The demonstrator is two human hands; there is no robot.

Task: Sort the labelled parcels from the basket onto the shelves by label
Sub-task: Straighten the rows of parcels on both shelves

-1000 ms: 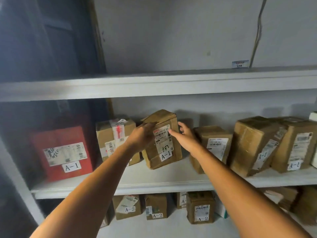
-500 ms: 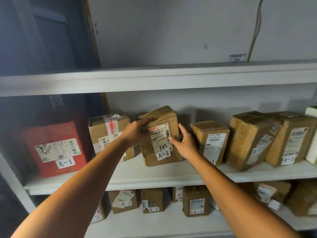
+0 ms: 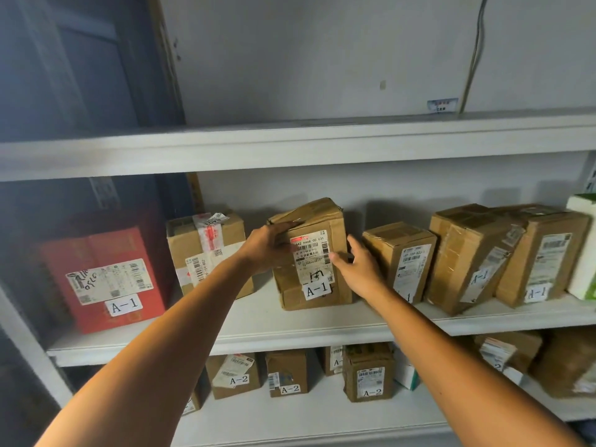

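I see the left hand gripping the A-1 parcel at its top-left corner; the right hand, fingers straight, presses its right side.

The middle parcel is matt brown cardboard, creased and scuffed, with glossy clear tape across its top and a white paper label on its front, the red box looks smoother with a faint sheen, and the shelf has a smooth, matt, pale painted surface.
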